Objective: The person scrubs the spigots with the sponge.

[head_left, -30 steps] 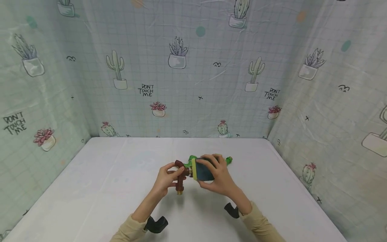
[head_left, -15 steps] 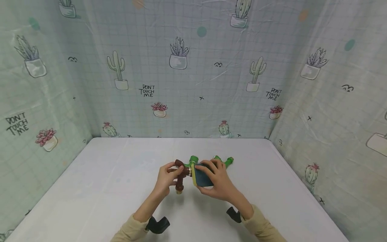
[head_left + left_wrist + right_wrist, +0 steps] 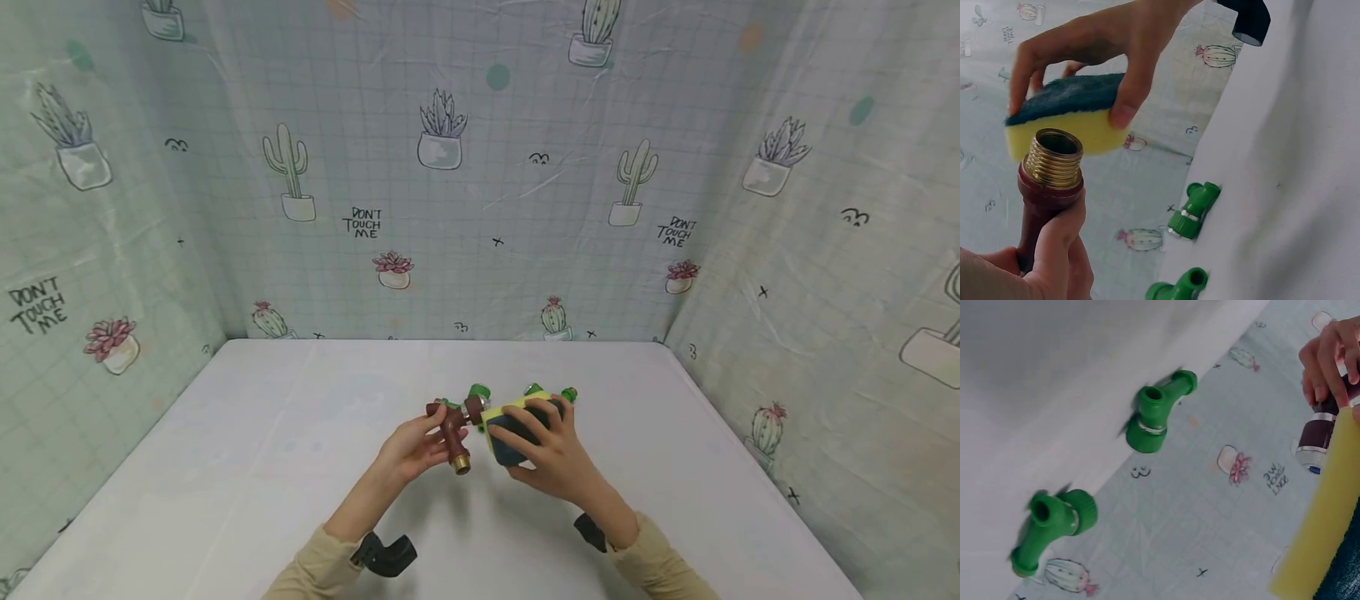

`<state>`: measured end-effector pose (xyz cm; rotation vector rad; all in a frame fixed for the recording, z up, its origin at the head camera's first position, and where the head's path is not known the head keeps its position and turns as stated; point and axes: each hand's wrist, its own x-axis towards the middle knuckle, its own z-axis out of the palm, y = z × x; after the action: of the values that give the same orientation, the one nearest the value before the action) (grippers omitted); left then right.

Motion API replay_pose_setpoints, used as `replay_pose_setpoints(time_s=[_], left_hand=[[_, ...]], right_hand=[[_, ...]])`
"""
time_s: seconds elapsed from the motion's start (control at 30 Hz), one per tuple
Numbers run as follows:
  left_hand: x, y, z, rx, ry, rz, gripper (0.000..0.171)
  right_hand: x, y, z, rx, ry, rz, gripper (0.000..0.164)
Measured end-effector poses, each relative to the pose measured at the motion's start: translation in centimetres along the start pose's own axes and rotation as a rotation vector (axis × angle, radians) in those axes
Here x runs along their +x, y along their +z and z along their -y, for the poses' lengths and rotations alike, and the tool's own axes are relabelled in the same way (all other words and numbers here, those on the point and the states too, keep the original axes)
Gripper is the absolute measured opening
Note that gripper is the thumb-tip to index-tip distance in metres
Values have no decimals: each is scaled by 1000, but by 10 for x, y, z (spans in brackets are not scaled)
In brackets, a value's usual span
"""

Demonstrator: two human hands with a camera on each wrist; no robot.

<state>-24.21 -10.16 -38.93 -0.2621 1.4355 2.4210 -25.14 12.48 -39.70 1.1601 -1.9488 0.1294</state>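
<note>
My left hand (image 3: 411, 450) grips a reddish-brown Y-shaped hose connector (image 3: 453, 435) above the table. Its brass threaded end (image 3: 1055, 164) faces the camera in the left wrist view and points down in the head view. In my right hand (image 3: 558, 457) is a sponge (image 3: 507, 442), yellow with a dark green scouring side, pinched between thumb and fingers. The sponge lies right beside the connector's collared arm; whether the two touch I cannot tell. In the right wrist view the yellow side (image 3: 1322, 519) faces the connector.
Two green Y-shaped hose connectors, one upper (image 3: 1152, 415) and one lower (image 3: 1054, 522) in the right wrist view, rest on the white table (image 3: 300, 433) beyond my hands. A cactus-print curtain (image 3: 480, 200) encloses the back and sides. Black camera mounts (image 3: 386, 556) hang at my wrists.
The brown connector has turned, its brass end swinging toward the right, and my left hand's hold has shifted. My right hand has tilted the sponge, showing its yellow upper edge, and moved slightly right.
</note>
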Motion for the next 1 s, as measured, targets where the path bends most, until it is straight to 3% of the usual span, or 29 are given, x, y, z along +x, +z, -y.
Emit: replay_pose_setpoints(time_s=[0.17, 0.43, 0.57, 0.67, 0.87, 0.93, 1.0], left_hand=[[-2, 3, 3, 22, -21, 31, 48], [-6, 0, 5, 119, -35, 75, 51], [-7, -4, 5, 163, -27, 105, 57], [-8, -7, 5, 209, 9, 83, 58], [-12, -10, 3, 438, 80, 7, 60], [-13, -11, 2, 482, 76, 30, 62], [-14, -12, 0, 461, 65, 98, 63]], right_hand=[[7, 6, -1, -39, -40, 9, 76], [-4, 8, -16, 16, 24, -25, 78], [-10, 6, -23, 107, 115, -57, 67], [-12, 4, -24, 231, 205, -68, 56], [-7, -1, -13, 404, 260, 5, 59], [-6, -2, -10, 410, 257, 10, 61], [-5, -2, -9, 407, 252, 5, 61]])
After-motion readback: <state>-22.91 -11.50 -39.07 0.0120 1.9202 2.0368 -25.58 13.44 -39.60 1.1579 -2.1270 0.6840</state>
